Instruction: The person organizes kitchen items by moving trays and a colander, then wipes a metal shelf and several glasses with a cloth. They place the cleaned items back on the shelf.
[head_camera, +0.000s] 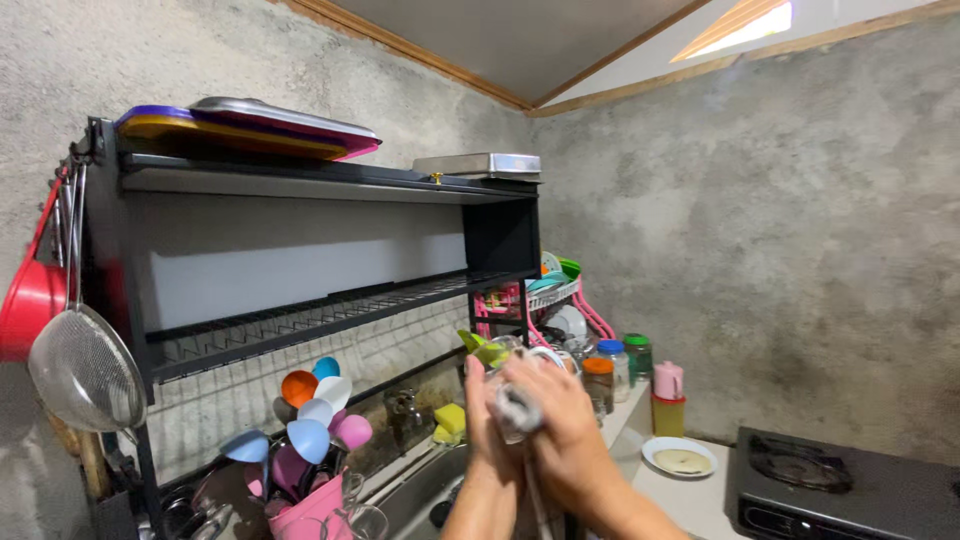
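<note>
Both hands are up over the sink (425, 490), pressed together around 1 clear glass (512, 405). The right hand (555, 425) is clamped over the near side of that glass, fingers curled, and it covers most of it; only a pale, blurred patch shows between the knuckles. The left hand (478, 405) sits flat against the far side, fingers upright, clasping the glass too. Just above the left fingertips, something yellow-green (484, 350) pokes out, too blurred to name.

Under the wrists, the sink is mostly blocked by the forearms, and the bottom edge cuts it off. Left of the hands, 1 yellow sponge (450, 420) rests on the sink's rim. Further left, coloured plastic spoons (315, 405) stand in a pink holder (310, 510), cut off below. A mesh strainer (85, 370) hangs well to the left. Right of the hands: lidded jars (612, 365), partly hidden behind the knuckles, a pink cup (668, 380), a white plate (680, 457), then a black stove (850, 485).
</note>
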